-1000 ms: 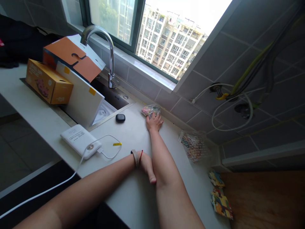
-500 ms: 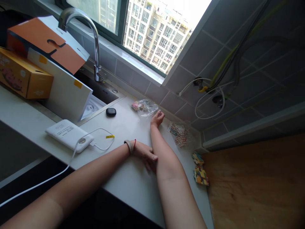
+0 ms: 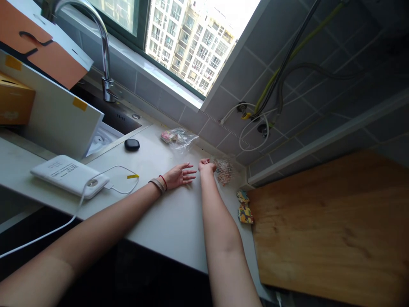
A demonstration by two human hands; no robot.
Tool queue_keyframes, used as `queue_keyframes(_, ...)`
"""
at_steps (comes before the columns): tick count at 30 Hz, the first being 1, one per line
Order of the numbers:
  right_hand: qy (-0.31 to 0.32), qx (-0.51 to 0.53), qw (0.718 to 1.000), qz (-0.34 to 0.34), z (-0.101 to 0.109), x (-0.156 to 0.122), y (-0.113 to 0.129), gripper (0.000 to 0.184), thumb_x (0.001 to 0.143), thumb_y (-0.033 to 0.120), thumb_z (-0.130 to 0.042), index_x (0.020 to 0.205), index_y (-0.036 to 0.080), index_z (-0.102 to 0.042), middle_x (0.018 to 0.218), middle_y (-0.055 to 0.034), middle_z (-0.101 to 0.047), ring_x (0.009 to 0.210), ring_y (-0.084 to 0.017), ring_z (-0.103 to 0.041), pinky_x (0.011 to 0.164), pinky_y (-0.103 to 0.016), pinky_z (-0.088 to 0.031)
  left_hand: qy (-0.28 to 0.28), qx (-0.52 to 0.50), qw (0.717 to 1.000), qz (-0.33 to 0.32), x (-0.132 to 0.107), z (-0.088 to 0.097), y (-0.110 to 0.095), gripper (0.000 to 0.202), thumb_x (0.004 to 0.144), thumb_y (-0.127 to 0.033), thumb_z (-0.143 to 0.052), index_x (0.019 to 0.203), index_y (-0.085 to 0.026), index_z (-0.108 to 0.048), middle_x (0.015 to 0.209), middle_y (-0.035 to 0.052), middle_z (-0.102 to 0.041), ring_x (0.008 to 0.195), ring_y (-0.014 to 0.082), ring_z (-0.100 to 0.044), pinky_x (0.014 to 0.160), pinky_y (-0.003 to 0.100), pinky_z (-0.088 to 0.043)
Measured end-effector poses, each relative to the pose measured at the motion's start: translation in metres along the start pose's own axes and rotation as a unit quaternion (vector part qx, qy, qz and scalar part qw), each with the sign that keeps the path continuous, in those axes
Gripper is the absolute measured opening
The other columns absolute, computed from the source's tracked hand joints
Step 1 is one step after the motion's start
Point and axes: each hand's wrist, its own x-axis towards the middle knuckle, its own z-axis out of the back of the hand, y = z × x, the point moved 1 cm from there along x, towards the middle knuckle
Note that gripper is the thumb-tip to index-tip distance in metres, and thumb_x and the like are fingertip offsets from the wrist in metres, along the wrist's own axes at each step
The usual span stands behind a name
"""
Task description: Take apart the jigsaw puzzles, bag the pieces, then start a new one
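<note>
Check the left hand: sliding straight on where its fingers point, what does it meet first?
Likely the curled right hand, just beyond the fingertips of the open left hand; past it lies the clear plastic bag of colourful puzzle pieces.

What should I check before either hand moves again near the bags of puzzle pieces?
1. Right hand at the bag of puzzle pieces: ok, it sits right beside the bag with fingers curled.
2. Grip closed on that bag: cannot tell, the contact is hidden behind the curled fingers.
3. Left hand free: ok, it is open with fingers spread on the counter and holds nothing.
4. Second bag apart from both hands: ok, it lies farther back by the wall.
5. Loose puzzle pieces out of the arms' way: ok, they lie right of the right forearm, next to the wooden board.
</note>
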Motion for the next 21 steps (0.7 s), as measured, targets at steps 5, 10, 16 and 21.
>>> queue_keyframes(5, -0.056, -0.046, 0.997, 0.032, 0.059, -0.032, 0.008, 0.035, 0.101, 0.038, -0.066, 0.131, 0.018, -0.063, 0.130, -0.0102, -0.066, 0.108, -0.024, -0.068, 0.091, -0.045, -0.060, 0.021, 0.027, 0.999, 0.001, -0.003, -0.002, 0.001, 0.035, 0.099, -0.045, -0.062, 0.123, -0.020, -0.059, 0.119, 0.0106, -0.072, 0.081, 0.0173, -0.074, 0.066, 0.026, -0.059)
queue_keyframes(10, -0.114, -0.127, 0.975, 0.143, 0.158, -0.082, 0.032, 0.050, 0.103, 0.057, -0.031, 0.078, 0.022, -0.056, 0.070, 0.0008, -0.056, 0.058, -0.015, -0.054, 0.054, -0.027, -0.047, -0.007, 0.026, 1.000, -0.008, -0.004, -0.003, 0.001, 0.030, 0.101, -0.042, -0.058, 0.120, -0.019, -0.060, 0.118, 0.0114, -0.071, 0.078, 0.0162, -0.072, 0.066, 0.027, -0.059)
queue_keyframes(16, -0.153, -0.306, 0.904, 0.255, 0.261, -0.127, 0.060, 0.053, 0.064, 0.064, -0.080, 0.089, 0.020, -0.068, 0.112, -0.0138, -0.066, 0.117, -0.034, -0.056, 0.098, -0.045, -0.048, -0.023, 0.022, 0.999, -0.010, -0.002, -0.004, 0.003, 0.023, 0.101, -0.035, -0.056, 0.116, -0.018, -0.059, 0.107, 0.0095, -0.071, 0.075, 0.0153, -0.072, 0.064, 0.026, -0.060)
queue_keyframes(21, -0.098, -0.654, 0.712, 0.235, 0.298, -0.126, 0.048, 0.085, 0.079, 0.065, -0.067, 0.141, 0.008, -0.054, 0.151, -0.0297, -0.046, 0.141, -0.042, -0.045, 0.112, -0.052, -0.039, -0.036, 0.026, 0.999, -0.005, -0.003, -0.008, 0.003, 0.017, 0.100, -0.032, -0.057, 0.110, -0.019, -0.060, 0.100, 0.0082, -0.071, 0.072, 0.0148, -0.071, 0.061, 0.025, -0.060)
